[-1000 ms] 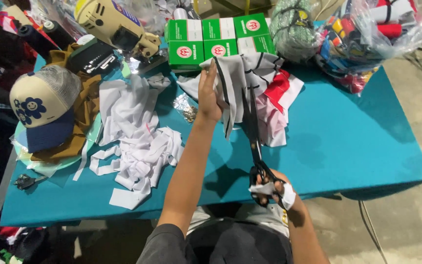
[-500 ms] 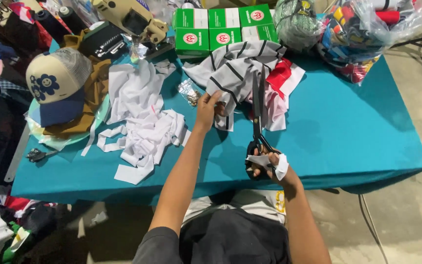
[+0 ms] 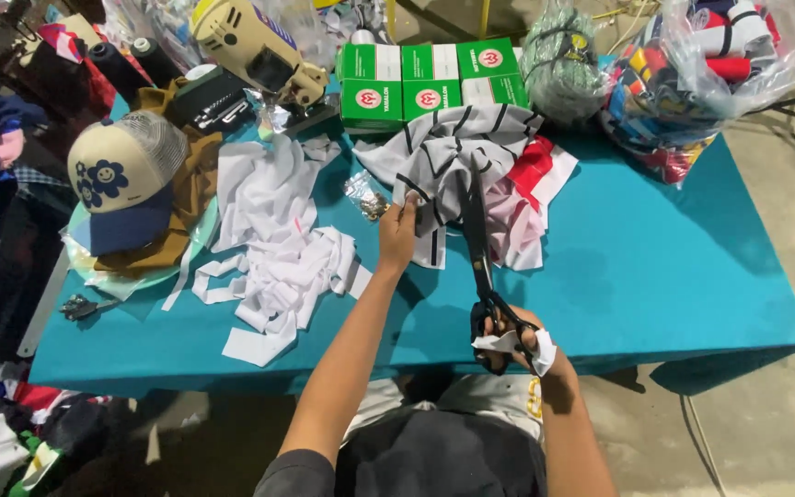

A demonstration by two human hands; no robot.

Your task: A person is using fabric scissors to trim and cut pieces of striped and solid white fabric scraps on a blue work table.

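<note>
My left hand (image 3: 398, 232) pinches the near edge of a grey cloth with black stripes (image 3: 448, 147) that lies on the teal table (image 3: 655, 267). My right hand (image 3: 514, 339), with white tape around its fingers, grips the handles of long black scissors (image 3: 478, 248). The blades point away from me and reach into the striped cloth just right of my left hand. Red and white fabric pieces (image 3: 531, 198) lie under and beside the striped cloth.
A pile of white cloth strips (image 3: 273, 248) lies to the left. A cream and navy cap (image 3: 121, 179) rests on brown fabric at far left. Green boxes (image 3: 425, 78), a beige machine (image 3: 250, 46), a netted bundle (image 3: 558, 60) and a plastic bag of colourful items (image 3: 701, 74) line the back.
The striped cloth has come down from being held up in the air and now lies spread on the table. My left hand lowered with it; the scissors stay in the cloth.
</note>
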